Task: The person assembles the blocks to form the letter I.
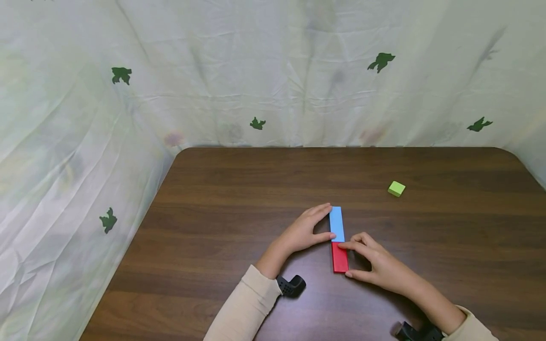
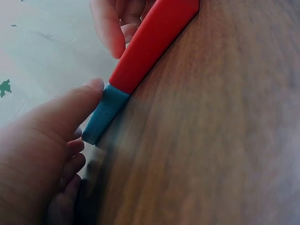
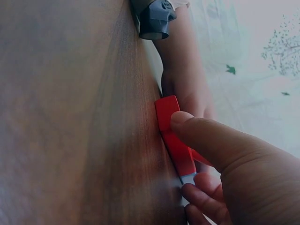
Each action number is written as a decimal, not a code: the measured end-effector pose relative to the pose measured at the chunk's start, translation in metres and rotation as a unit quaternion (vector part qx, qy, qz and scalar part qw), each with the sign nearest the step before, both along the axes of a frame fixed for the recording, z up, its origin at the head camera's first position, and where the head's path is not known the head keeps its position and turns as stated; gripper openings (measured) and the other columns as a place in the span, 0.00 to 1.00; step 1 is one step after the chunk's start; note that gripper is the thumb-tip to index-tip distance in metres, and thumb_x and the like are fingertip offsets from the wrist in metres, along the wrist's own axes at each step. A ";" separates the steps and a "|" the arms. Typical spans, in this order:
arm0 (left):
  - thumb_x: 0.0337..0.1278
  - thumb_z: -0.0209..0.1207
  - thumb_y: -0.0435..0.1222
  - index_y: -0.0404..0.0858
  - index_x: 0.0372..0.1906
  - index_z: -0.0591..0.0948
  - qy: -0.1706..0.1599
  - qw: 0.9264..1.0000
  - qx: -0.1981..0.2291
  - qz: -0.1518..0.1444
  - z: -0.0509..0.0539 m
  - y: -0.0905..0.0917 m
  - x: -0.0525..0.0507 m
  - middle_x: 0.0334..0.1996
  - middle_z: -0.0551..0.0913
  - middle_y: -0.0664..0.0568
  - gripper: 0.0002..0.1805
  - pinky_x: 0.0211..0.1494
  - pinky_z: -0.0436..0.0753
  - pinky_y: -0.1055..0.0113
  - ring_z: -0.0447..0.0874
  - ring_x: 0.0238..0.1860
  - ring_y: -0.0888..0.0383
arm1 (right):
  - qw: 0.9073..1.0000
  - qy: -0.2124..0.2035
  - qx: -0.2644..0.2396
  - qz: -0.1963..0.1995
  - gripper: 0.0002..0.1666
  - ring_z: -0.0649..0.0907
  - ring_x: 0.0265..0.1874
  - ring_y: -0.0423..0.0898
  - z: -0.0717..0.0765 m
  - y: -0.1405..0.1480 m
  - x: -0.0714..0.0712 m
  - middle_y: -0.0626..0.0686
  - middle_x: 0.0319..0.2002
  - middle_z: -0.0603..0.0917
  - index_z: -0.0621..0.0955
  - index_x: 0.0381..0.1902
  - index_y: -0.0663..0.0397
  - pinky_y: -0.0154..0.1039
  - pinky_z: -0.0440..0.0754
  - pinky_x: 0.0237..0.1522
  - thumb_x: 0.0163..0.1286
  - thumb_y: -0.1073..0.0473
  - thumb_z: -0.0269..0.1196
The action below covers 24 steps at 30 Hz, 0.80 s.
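A light blue block (image 1: pixel 336 223) and a red block (image 1: pixel 340 258) lie end to end on the table, touching, with the blue one farther away. My left hand (image 1: pixel 299 232) holds the blue block from its left side, thumb near the joint and fingertips by the far corner. From the right, my right hand (image 1: pixel 381 265) grips the red block, thumb at its near corner and a fingertip over its far end. The left wrist view shows the left thumb (image 2: pixel 70 105) against the blue block (image 2: pixel 106 112); the right wrist view shows the right thumb (image 3: pixel 211 136) on the red block (image 3: pixel 178 152).
A small green block (image 1: pixel 396 188) sits farther back on the right of the brown wooden table (image 1: pixel 239 180). Pale cloth (image 1: pixel 273 71) with green leaf shapes hangs behind and to the left of the table. Black devices are strapped at both wrists.
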State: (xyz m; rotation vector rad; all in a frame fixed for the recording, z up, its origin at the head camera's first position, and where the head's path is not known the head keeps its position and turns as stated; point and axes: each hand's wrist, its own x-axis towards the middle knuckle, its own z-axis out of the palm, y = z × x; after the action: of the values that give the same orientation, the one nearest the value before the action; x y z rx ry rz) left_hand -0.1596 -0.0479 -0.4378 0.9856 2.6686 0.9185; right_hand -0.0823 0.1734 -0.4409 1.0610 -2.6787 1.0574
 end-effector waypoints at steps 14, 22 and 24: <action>0.60 0.53 0.47 0.38 0.65 0.63 0.048 0.992 0.104 0.046 -0.007 -0.003 0.008 0.64 0.62 0.52 0.31 0.63 0.59 0.61 0.56 0.64 0.60 | 1.000 0.001 0.007 -0.003 0.31 0.70 0.42 0.38 -0.001 0.001 0.000 0.41 0.44 0.68 0.75 0.54 0.45 0.32 0.73 0.39 0.50 0.51 0.70; 0.59 0.54 0.45 0.36 0.64 0.64 0.074 0.991 0.096 0.049 -0.006 -0.008 0.021 0.62 0.64 0.50 0.30 0.63 0.59 0.62 0.58 0.63 0.58 | 1.000 0.003 0.004 -0.002 0.31 0.71 0.42 0.38 -0.001 0.001 0.000 0.41 0.44 0.68 0.75 0.53 0.46 0.32 0.73 0.41 0.49 0.52 0.70; 0.58 0.54 0.45 0.37 0.64 0.64 0.072 0.993 0.087 0.043 -0.006 -0.009 0.024 0.63 0.64 0.50 0.31 0.63 0.60 0.61 0.58 0.63 0.57 | 1.000 0.004 0.004 -0.002 0.31 0.71 0.42 0.38 -0.001 0.001 0.000 0.40 0.44 0.68 0.76 0.53 0.46 0.32 0.73 0.41 0.49 0.52 0.71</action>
State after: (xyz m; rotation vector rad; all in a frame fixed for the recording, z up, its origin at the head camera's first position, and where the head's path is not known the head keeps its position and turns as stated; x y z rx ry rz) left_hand -0.1358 -0.0572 -0.4438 1.0138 2.8087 1.1575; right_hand -0.0822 0.1745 -0.4414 1.0581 -2.6799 1.0397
